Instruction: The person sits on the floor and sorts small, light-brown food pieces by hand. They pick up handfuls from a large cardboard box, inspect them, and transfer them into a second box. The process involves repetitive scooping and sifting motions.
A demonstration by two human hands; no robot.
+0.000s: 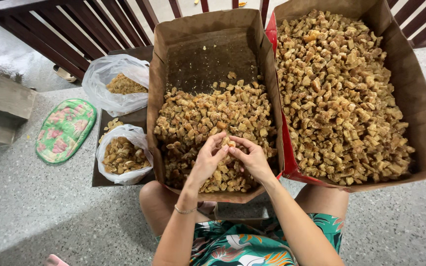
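Two open cardboard boxes lined with brown paper stand on the floor in front of me. The left box is about half full of small golden-brown sugared chunks. The right box is heaped with the same chunks. My left hand and my right hand meet over the near part of the left box, fingers pinched together on one chunk between them. A thin bracelet circles my left wrist.
Two clear plastic bags hold brown bits left of the boxes: a far bag and a near bag, both on a dark tray. A green floral mat lies further left. Dark wooden railings run behind. Speckled stone floor surrounds.
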